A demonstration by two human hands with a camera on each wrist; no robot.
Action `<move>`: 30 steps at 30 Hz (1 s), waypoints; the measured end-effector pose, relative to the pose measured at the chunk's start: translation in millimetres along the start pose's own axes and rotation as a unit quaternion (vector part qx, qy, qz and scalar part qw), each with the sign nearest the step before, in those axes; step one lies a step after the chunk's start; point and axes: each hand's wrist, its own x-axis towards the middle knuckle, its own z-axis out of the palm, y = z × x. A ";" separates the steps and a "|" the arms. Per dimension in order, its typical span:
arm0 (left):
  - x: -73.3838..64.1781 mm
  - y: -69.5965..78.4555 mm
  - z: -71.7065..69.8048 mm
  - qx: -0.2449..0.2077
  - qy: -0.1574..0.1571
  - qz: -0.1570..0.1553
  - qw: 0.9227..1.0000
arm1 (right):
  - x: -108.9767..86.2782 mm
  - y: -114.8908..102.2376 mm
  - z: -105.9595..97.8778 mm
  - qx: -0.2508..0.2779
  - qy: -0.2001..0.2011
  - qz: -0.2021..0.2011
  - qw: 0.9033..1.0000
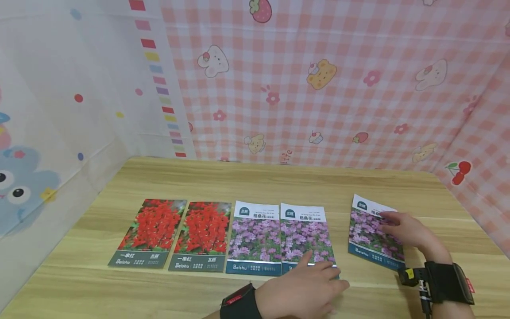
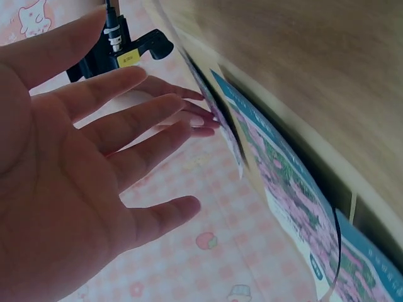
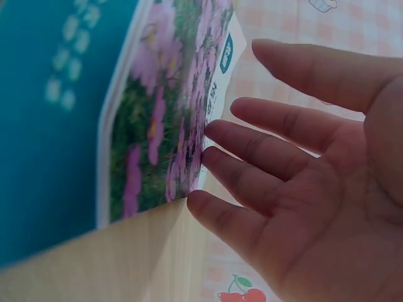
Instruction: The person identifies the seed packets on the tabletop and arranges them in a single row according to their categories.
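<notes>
At the right of the table lies a purple-flower seed packet, set at a slant. My right hand is over its right side, and in the right wrist view loosely bent fingertips meet its printed face. My left hand hovers palm down, fingers spread, over the lower edge of another purple packet. Nothing is between the left fingers in the left wrist view. Left of that packet, close beside it, lies a matching purple packet, followed by two red-flower packets.
The packets lie on a wood-grain table. Pink checked cloth hangs behind and at the right, and white printed cloth at the left. Each wrist wears a black band; the right one carries a small camera with a cable.
</notes>
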 end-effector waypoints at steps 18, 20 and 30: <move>9.6 1.6 7.8 -0.034 -0.041 0.006 0.999 | -3.8 -9.2 1.9 0.012 -0.055 0.004 0.998; 10.8 2.0 8.6 -0.035 -0.039 0.004 0.999 | -4.1 -11.6 2.5 0.016 -0.063 -0.007 0.998; 20.5 6.5 8.9 -0.017 -0.049 -0.010 0.999 | -4.7 -23.3 3.4 0.037 -0.098 -0.051 0.993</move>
